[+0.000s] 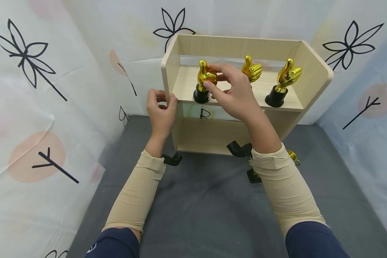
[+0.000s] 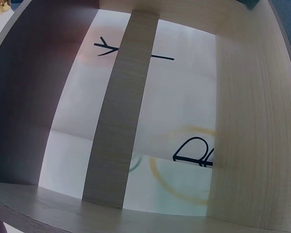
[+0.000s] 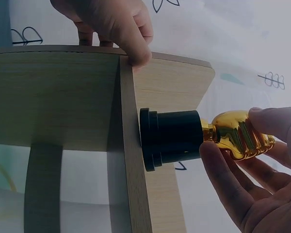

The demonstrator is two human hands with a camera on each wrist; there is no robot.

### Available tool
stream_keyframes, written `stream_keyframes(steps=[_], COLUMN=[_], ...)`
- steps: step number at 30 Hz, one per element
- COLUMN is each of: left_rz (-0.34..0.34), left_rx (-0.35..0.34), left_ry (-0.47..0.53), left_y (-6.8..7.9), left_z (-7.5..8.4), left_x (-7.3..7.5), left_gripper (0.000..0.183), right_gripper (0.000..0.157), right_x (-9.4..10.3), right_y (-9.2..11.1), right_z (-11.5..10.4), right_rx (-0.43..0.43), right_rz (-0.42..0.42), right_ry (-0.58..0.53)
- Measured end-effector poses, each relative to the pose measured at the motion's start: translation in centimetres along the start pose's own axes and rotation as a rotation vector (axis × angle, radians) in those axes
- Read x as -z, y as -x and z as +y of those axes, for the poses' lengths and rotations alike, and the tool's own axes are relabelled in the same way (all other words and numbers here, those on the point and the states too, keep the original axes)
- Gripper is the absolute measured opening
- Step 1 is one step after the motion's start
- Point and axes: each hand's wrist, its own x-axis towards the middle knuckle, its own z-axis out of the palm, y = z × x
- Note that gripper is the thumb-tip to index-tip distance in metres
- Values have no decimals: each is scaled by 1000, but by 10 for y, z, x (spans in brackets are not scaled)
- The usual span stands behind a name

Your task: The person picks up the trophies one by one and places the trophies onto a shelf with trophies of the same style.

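A gold thumbs-up trophy [image 1: 201, 94] with a black round base stands upright at the left end of the wooden shelf unit's [image 1: 233, 134] upper board. My right hand [image 1: 233, 89] pinches its gold part between thumb and fingers. Seen from the right wrist, the trophy's black base [image 3: 174, 136] is right at the board's front edge. On the left, my left hand [image 1: 161, 111] grips the unit's side panel, its thumb at the front edge; the right wrist view shows this hand [image 3: 111, 24] too. The left wrist view shows the unit's lower compartment [image 2: 257, 121] but not the hand.
Two more thumbs-up trophies stand on the upper board, one mid-back [image 1: 252, 71] and one at the right [image 1: 277, 96]. A gold trophy piece [image 1: 292, 156] and a black base [image 1: 253, 176] show on the grey table [image 1: 206, 208], partly behind my right forearm. Patterned cloth [image 1: 67, 107] surrounds the table.
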Motion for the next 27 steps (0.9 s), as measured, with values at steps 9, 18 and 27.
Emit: stream_keyframes(steps=[9,18,27], left_rz=[19,17,25], left_rx=[5,25,11], left_ry=[-12,4,-12], left_y=[1,5,1], left_z=[-2,33,6], left_x=[-2,1,-2], left_gripper=[19,15,20], right_gripper=[40,37,37], right_x=[-1,-3,-12], right_y=[-9,-15,-19], right_z=[3,5,9], right_rx=[-19,-54,-78], right_rz=[-14,-19,1], right_ry=[1,-33,-170])
